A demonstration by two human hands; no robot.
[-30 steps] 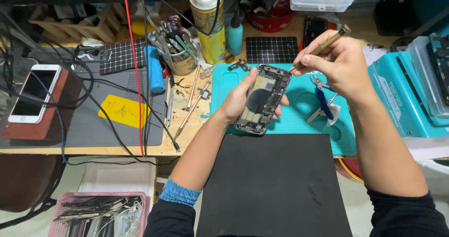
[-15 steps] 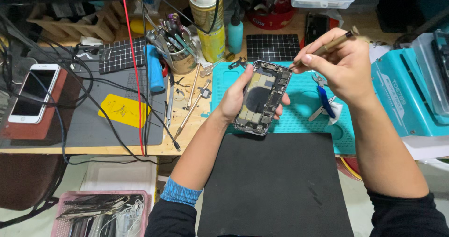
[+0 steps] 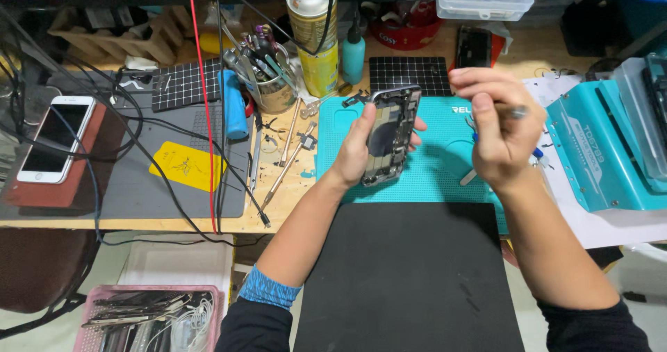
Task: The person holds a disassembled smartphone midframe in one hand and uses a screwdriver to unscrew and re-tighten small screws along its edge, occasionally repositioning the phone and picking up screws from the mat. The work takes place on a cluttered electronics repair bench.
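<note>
My left hand [image 3: 360,150] holds an opened phone housing [image 3: 390,135], tilted up on its long edge above the teal work mat [image 3: 438,175], with its bare inner parts facing right. My right hand [image 3: 497,126] is curled to the right of it, gripping a thin metal-tipped tool [image 3: 515,111] whose shaft is mostly hidden in the fingers. The two hands are apart, with a gap between the tool and the housing.
A black pad [image 3: 410,275] lies in front of me. A tool cup [image 3: 267,81], a spray can [image 3: 314,39], loose screwdrivers [image 3: 292,154], a grey mat [image 3: 153,178] and a white phone [image 3: 55,138] sit left. A teal machine [image 3: 604,150] stands right.
My right hand pulled back from the housing's top edge and curled down, tucking the tool in. My left hand turned the housing more upright.
</note>
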